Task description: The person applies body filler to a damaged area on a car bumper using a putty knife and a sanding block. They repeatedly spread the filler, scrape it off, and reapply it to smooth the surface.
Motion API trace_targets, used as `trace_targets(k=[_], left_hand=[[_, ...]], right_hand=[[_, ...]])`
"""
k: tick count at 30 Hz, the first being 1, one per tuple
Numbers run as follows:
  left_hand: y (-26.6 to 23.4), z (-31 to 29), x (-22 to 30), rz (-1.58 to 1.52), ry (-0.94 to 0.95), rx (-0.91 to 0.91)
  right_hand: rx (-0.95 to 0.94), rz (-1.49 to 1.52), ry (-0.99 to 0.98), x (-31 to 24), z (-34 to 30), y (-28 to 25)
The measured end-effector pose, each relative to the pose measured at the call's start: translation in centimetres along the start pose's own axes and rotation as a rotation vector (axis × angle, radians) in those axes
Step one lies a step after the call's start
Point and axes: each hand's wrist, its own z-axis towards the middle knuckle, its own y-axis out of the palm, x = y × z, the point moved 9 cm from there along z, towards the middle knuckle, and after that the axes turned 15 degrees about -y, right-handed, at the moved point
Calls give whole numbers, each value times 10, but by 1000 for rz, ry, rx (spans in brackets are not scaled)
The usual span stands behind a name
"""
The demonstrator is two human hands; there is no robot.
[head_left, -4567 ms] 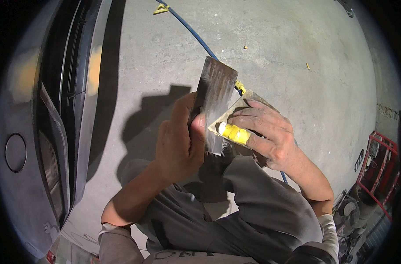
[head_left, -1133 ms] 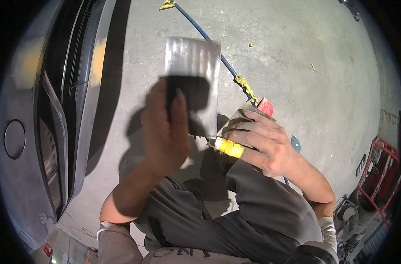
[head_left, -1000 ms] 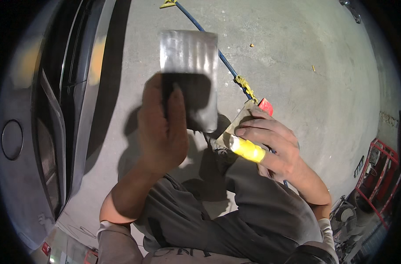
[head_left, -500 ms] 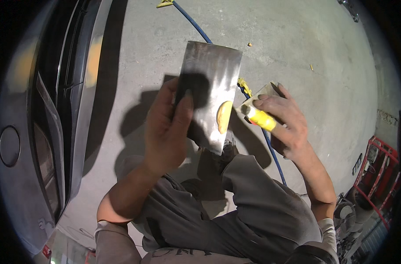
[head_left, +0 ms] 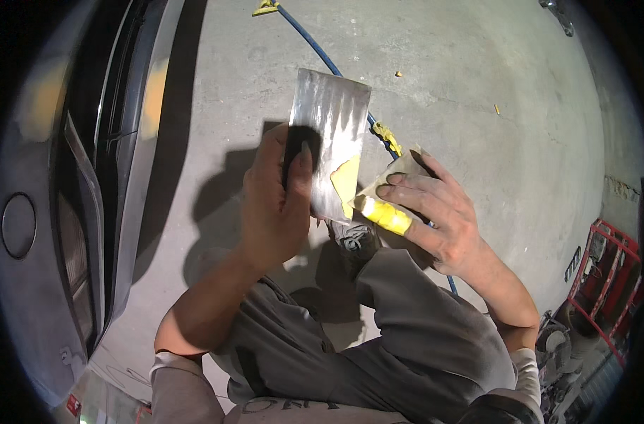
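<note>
My left hand (head_left: 274, 208) grips a flat metal plate (head_left: 327, 124) by its left edge, thumb on top. A smear of yellow putty (head_left: 345, 180) lies on the plate's lower right part. My right hand (head_left: 438, 215) holds a thin, pale putty spreader (head_left: 396, 172), its fingers pressed along the top face. The spreader's lower left corner meets the plate's edge by the putty; whether it touches cannot be made out. A bright yellow wrap (head_left: 385, 216) covers one finger of this hand.
On the left stands a grey car body panel (head_left: 25, 162) with yellowish patches. A blue hose (head_left: 311, 42) crosses the concrete floor (head_left: 463, 63), with yellow material (head_left: 387, 138) around it. To the right is a red metal rack (head_left: 608, 268). My knees are below my hands.
My right hand has moved left and slightly down, bringing the spreader to the plate. The plate has shifted slightly left. The rounded putty lump is now flatter, with a straight-cut edge.
</note>
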Motion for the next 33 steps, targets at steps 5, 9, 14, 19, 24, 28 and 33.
trace_targets(k=[5,9,14,19,24,28,33], left_hand=[[0,-4,10,41,128,25],[-1,-3,-1,30,-7,36],[-3,1,-7,-95,-35,6],[-3,-4,8,41,123,44],[-4,-1,-11,-4,-129,61],[5,-7,15,33,152,-29],[0,0,-12,-107,-193,-29]], right_hand=[[67,-42,52,2,6,-6],[19,21,-43,-13,7,6],[47,-15,-2,-6,0,2],[138,-61,53,0,1,-10],[-3,13,-137,-21,3,12],[163,-39,-47,-11,-4,-2],[86,-33,-21,-5,-1,-3]])
